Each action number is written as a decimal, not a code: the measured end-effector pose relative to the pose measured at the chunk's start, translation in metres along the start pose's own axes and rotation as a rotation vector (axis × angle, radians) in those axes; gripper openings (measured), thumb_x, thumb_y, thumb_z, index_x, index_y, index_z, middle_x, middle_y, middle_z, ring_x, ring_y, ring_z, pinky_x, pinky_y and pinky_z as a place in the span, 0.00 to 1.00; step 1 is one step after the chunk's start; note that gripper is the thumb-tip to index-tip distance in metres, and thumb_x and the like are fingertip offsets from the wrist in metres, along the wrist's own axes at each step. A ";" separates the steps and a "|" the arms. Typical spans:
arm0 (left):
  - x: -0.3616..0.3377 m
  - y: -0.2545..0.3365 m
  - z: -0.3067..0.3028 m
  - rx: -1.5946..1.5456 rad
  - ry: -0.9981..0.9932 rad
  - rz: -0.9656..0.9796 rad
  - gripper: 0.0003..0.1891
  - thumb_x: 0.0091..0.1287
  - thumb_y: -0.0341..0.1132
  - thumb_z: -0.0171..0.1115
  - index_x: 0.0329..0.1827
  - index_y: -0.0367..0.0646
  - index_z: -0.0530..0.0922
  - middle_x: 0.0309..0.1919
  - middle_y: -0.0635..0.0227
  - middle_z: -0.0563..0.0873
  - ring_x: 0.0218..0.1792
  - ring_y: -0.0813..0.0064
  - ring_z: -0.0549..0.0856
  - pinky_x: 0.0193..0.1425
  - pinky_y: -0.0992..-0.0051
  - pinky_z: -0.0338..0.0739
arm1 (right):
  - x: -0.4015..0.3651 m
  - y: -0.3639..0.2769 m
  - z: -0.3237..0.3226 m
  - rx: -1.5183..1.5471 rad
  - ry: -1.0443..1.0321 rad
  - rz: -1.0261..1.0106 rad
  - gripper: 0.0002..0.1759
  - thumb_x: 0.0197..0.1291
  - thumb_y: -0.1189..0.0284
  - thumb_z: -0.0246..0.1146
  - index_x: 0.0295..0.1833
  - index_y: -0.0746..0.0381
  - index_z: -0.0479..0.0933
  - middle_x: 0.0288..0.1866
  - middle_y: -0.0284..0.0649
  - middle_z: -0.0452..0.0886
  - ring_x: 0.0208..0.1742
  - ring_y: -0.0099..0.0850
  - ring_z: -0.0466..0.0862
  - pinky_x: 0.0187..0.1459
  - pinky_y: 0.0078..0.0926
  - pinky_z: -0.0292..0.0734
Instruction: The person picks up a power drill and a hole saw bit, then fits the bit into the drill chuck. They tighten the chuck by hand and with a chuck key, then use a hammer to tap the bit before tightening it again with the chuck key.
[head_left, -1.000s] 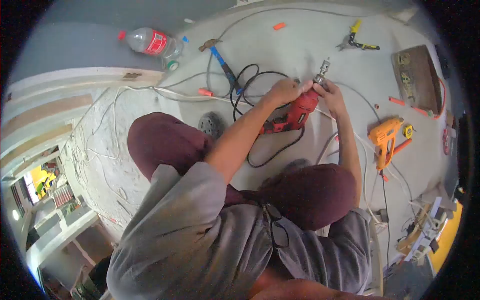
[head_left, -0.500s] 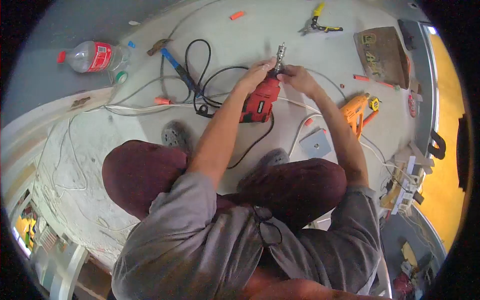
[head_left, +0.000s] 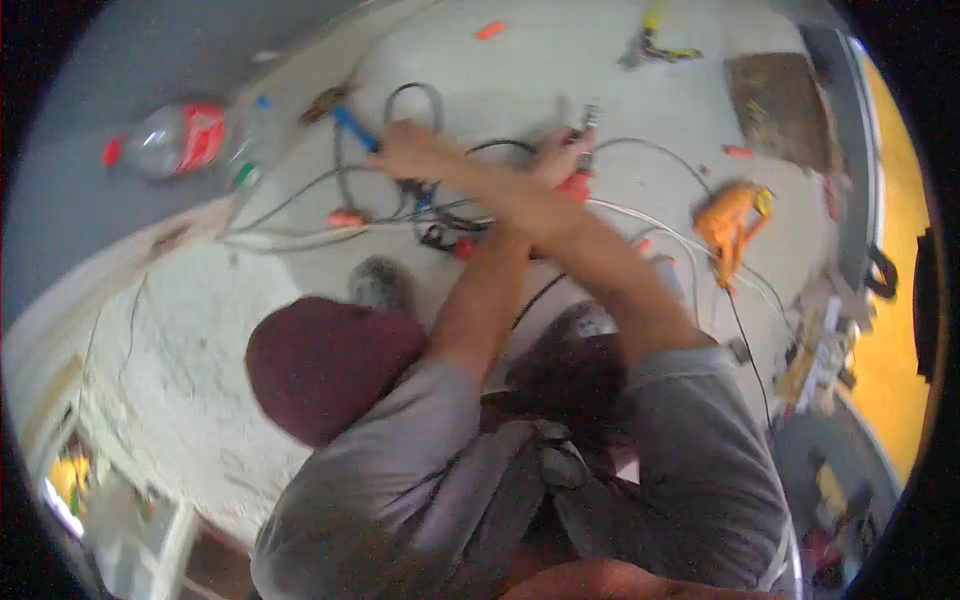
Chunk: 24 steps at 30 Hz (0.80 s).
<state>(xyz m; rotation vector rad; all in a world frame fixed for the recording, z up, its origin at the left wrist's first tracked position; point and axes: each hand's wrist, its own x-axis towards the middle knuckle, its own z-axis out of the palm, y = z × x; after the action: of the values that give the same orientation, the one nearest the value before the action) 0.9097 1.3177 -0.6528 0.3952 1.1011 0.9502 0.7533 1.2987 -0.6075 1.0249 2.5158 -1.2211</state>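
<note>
The red power drill [head_left: 574, 188] lies on the floor, mostly hidden under my crossed forearms, its silver bit [head_left: 591, 117] pointing away from me. My left hand [head_left: 562, 155] is closed around the drill's front end, just behind the bit. Crossing above my left forearm, my right arm reaches to the left. My right hand [head_left: 408, 150] is over the handle of a hammer [head_left: 354, 129], covering its middle; motion smears the fingers, so their grip cannot be made out. The hammer's head points to the upper left. A black cable [head_left: 415, 88] loops beside it.
A plastic bottle [head_left: 178, 140] lies at the left. Toward the right are an orange tool [head_left: 728, 225] and a brown bag [head_left: 785, 112]. Yellow-handled pliers [head_left: 655, 45] lie at the top. Pale cables [head_left: 650, 215] and orange pieces [head_left: 346, 218] are scattered across the floor.
My right hand has left the drill's front and swung left across my left arm to the hammer. My left hand remains at the drill. The view has shifted slightly.
</note>
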 end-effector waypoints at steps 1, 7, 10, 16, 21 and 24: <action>-0.003 0.006 -0.004 -0.034 -0.037 -0.016 0.21 0.71 0.52 0.64 0.39 0.40 0.78 0.26 0.67 0.81 0.21 0.74 0.81 0.28 0.70 0.78 | 0.012 0.003 0.026 -0.099 0.144 -0.019 0.39 0.60 0.47 0.65 0.58 0.73 0.73 0.56 0.66 0.78 0.55 0.58 0.82 0.55 0.47 0.80; -0.012 0.008 0.000 -0.121 -0.015 0.068 0.21 0.73 0.52 0.61 0.45 0.40 0.76 0.27 0.66 0.81 0.24 0.74 0.82 0.28 0.71 0.79 | 0.010 -0.009 0.039 0.139 0.178 0.200 0.40 0.59 0.55 0.65 0.67 0.73 0.64 0.67 0.68 0.68 0.60 0.60 0.79 0.56 0.47 0.80; -0.013 0.013 0.000 -0.119 -0.031 0.089 0.20 0.74 0.52 0.60 0.47 0.41 0.76 0.27 0.66 0.81 0.24 0.74 0.82 0.28 0.71 0.79 | 0.023 -0.012 0.042 -0.002 0.095 0.201 0.31 0.58 0.62 0.64 0.62 0.70 0.69 0.55 0.57 0.77 0.52 0.50 0.83 0.52 0.48 0.81; -0.010 0.009 -0.002 -0.190 -0.081 0.088 0.19 0.76 0.52 0.57 0.49 0.43 0.76 0.29 0.68 0.81 0.24 0.75 0.82 0.27 0.72 0.77 | 0.001 -0.053 -0.039 0.053 -0.185 0.253 0.22 0.49 0.73 0.59 0.52 0.71 0.78 0.47 0.57 0.85 0.47 0.45 0.88 0.47 0.43 0.83; 0.016 -0.018 -0.017 -0.103 -0.181 0.164 0.19 0.77 0.52 0.54 0.50 0.43 0.76 0.33 0.68 0.81 0.33 0.75 0.85 0.33 0.72 0.78 | -0.075 -0.049 -0.130 0.205 -0.013 0.032 0.28 0.55 0.68 0.57 0.58 0.74 0.77 0.49 0.62 0.84 0.55 0.51 0.85 0.62 0.43 0.76; 0.037 -0.051 -0.035 0.089 -0.175 0.317 0.18 0.79 0.49 0.50 0.51 0.41 0.76 0.37 0.67 0.82 0.41 0.73 0.83 0.38 0.70 0.79 | -0.123 -0.023 -0.179 0.143 0.065 0.018 0.24 0.59 0.61 0.62 0.53 0.68 0.78 0.43 0.54 0.85 0.47 0.49 0.86 0.50 0.42 0.80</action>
<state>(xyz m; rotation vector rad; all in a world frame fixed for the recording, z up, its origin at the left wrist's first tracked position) 0.9061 1.3128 -0.7250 0.7285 0.9380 1.1226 0.8565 1.3590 -0.4245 1.1334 2.4913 -1.4026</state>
